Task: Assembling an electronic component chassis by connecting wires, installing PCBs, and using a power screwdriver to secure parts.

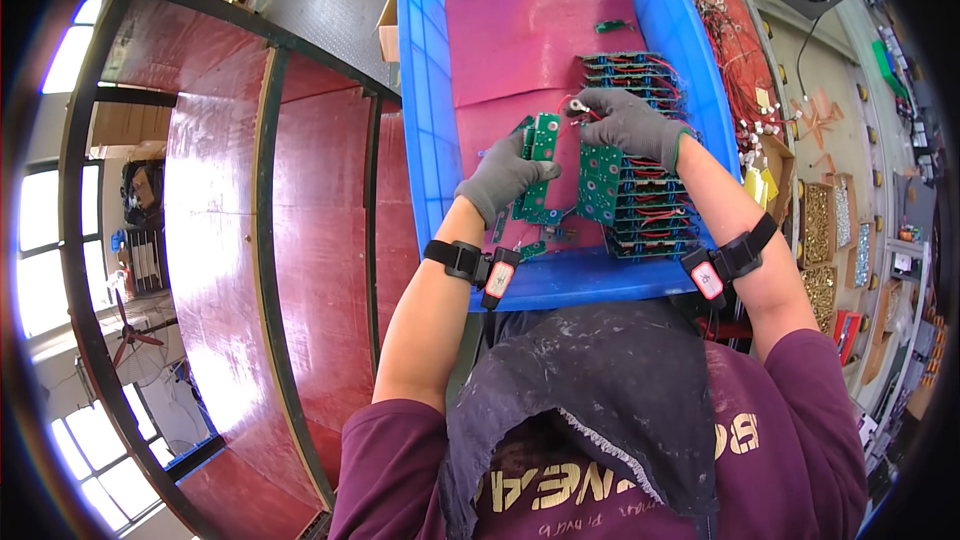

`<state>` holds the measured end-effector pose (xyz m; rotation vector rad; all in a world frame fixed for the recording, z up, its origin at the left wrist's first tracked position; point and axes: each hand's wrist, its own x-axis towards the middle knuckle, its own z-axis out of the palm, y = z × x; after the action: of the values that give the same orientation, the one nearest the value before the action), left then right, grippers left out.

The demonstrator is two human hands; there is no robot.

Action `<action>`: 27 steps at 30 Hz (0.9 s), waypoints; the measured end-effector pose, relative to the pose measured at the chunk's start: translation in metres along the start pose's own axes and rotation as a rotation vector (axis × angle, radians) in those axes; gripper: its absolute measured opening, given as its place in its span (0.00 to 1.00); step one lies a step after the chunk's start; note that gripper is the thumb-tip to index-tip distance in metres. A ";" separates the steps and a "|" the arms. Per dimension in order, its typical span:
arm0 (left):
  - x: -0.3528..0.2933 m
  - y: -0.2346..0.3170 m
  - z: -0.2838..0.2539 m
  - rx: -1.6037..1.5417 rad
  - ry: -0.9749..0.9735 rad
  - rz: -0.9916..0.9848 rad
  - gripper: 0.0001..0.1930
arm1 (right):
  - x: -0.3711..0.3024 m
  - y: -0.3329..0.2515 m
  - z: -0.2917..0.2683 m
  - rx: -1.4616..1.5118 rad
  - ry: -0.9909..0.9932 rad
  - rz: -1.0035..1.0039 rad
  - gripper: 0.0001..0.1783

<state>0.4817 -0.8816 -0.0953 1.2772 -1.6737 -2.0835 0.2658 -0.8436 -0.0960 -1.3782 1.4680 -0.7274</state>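
"Report from the left side, please."
"At far left I record a rack with dark red panels (pixel 210 210). Beside it stands a blue bin (pixel 425 90), lined with a magenta sheet (pixel 500 50)."

"Condition of the left hand?"
"My left hand (pixel 503 178), in a grey glove, is closed on an upright green circuit board (pixel 545 145), thumb across its near face. The board is inside the bin, left of the stacked boards."

"And the right?"
"My right hand (pixel 632 128), gloved alike, has its fingertips pinched together on a red wire (pixel 566 102) with a ring-shaped metal end. Just below is a second green board (pixel 600 183); I cannot tell whether that hand also supports it."

"Further right?"
"A row of stacked boards (pixel 650 210) with red wires between them, along the bin's right side. Outside the bin: a tangle of red wires (pixel 728 50), then trays of small metal parts (pixel 819 285)."
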 end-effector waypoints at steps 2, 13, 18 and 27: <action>0.000 -0.002 0.000 0.175 -0.060 0.014 0.23 | 0.002 -0.001 0.003 -0.020 -0.091 0.016 0.20; 0.004 -0.011 0.007 0.121 0.012 0.097 0.27 | -0.002 -0.015 0.017 -0.245 0.090 -0.036 0.19; 0.002 -0.011 0.004 0.059 0.077 -0.073 0.25 | -0.020 -0.025 0.026 -0.290 0.098 -0.120 0.15; -0.011 -0.019 -0.006 -0.185 -0.040 0.025 0.22 | -0.012 -0.014 0.021 -0.368 0.008 -0.076 0.27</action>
<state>0.4991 -0.8727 -0.1060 1.1584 -1.4632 -2.2039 0.2892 -0.8306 -0.0876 -1.7169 1.6185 -0.5262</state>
